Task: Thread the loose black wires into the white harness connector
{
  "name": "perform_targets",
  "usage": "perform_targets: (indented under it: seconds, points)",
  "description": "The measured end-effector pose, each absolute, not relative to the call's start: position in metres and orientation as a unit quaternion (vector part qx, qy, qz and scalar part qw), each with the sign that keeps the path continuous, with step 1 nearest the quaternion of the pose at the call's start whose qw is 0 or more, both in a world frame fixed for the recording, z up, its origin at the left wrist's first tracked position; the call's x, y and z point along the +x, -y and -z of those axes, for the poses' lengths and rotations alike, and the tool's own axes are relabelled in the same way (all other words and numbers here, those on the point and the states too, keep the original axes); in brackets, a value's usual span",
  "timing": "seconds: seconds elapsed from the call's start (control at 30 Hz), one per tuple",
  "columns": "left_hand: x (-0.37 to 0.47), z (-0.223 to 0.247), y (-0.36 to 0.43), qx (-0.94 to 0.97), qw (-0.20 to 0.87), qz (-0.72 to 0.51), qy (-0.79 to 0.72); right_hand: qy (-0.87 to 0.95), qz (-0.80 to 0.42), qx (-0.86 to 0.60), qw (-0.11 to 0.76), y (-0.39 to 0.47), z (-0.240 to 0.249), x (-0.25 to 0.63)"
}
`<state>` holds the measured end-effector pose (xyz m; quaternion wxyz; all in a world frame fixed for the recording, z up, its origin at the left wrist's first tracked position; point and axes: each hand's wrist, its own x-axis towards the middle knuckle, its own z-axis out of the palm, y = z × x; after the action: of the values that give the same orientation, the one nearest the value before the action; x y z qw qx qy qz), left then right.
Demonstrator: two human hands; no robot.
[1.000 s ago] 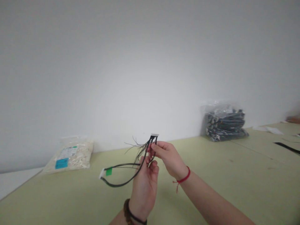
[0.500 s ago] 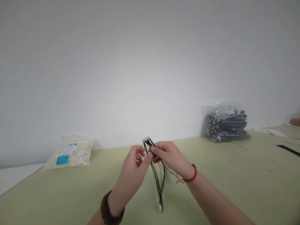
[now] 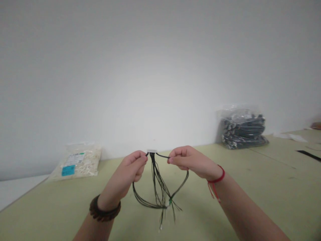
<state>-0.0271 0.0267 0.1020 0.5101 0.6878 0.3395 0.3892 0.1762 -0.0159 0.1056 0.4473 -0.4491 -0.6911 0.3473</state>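
Note:
A wire harness (image 3: 154, 174) of thin black wires hangs between my hands above the table. Its flat white connector (image 3: 151, 151) is at the top. My left hand (image 3: 132, 169) pinches the outer wires on the connector's left side, and my right hand (image 3: 189, 160) pinches those on the right. Both side bundles loop down from the hands and meet near a small green and white piece (image 3: 170, 202) at the bottom. The middle wires fall loose from the connector, their ends spread out below.
A clear bag of small cream-coloured parts (image 3: 86, 164) lies at the left by the wall. Another clear bag, full of dark cables (image 3: 244, 130), sits at the back right. Farther right are a black strip (image 3: 309, 155) and white paper (image 3: 291, 137) on the pale green table (image 3: 250, 187).
My hands have moved apart, drawing the side wires away from the middle ones. The harness has opened into a wide loop, and the connector now lies level.

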Motion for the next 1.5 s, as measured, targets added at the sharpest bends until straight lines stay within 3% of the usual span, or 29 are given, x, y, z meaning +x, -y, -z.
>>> perform_targets:
  seconds: [0.3,0.93,1.2,1.5]
  points:
    - [-0.019,-0.104,-0.023,0.766,0.357,-0.375,-0.381,0.719,-0.266,-0.446,0.461,0.012,-0.103,0.168]
    - [-0.023,-0.106,-0.023,0.724,0.472,-0.369,-0.341,0.735,-0.215,-0.422,0.484,0.011,-0.099,0.163]
    - [-0.016,-0.107,-0.016,0.734,0.42,-0.391,-0.363,0.738,-0.193,-0.413,0.498,0.013,-0.099,0.154]
    - [-0.01,-0.101,-0.018,0.742,0.388,-0.414,-0.357,0.751,-0.037,-0.435,0.496,0.015,-0.092,0.144]
